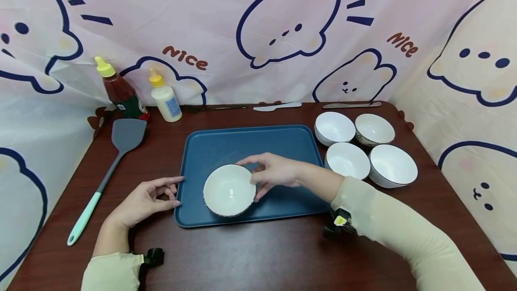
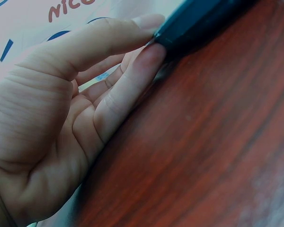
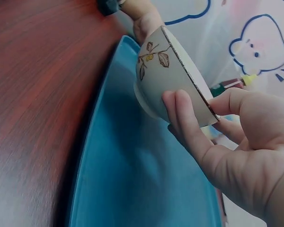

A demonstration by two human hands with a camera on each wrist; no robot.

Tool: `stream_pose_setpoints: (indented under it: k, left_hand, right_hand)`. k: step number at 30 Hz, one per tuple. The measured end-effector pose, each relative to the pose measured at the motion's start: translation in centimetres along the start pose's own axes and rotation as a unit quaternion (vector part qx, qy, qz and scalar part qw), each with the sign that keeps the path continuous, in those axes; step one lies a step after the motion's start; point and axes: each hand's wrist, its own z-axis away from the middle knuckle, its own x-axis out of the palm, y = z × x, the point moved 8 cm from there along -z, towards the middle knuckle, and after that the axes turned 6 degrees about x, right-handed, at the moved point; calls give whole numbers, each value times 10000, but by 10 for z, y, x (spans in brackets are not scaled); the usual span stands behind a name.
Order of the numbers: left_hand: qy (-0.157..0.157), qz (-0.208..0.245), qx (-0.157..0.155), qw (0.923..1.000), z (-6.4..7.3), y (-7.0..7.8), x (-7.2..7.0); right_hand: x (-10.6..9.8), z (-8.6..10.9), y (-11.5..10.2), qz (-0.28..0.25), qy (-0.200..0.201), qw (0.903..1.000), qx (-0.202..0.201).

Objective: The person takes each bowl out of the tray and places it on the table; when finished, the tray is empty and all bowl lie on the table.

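Note:
My right hand (image 1: 276,170) grips the right side of a cream bowl (image 1: 229,191), thumb at the rim and fingers against the outer wall. In the right wrist view the bowl (image 3: 168,78) shows a brown leaf pattern and a dark rim, and appears held over the blue tray (image 3: 118,179); whether its foot touches is hard to tell. The left hand (image 1: 145,201) is at the left edge of the tray (image 1: 250,136). Seen from the left wrist, thumb and a finger of that hand (image 2: 61,99) pinch the tray's edge (image 2: 189,28).
Several white bowls (image 1: 347,160) stand grouped right of the tray. A grey spatula (image 1: 109,174) with a mint handle lies at left, below a red sauce bottle (image 1: 121,93) and a cream squeeze bottle (image 1: 166,102). Knives (image 1: 277,107) lie along the back edge by the printed cloth.

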Motion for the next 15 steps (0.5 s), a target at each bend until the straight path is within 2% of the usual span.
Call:
stream_pose_setpoints:
  k: [8, 15]
  left_hand:
    - [-47, 64, -7, 10000, -2, -1, 3]
    - [-21, 46, -65, 10000, -1, -2, 2]
  right_hand:
    - [-30, 46, 14, -227, 428, 9988, -54]
    - [-50, 80, 22, -281, 709, 9967, -261]
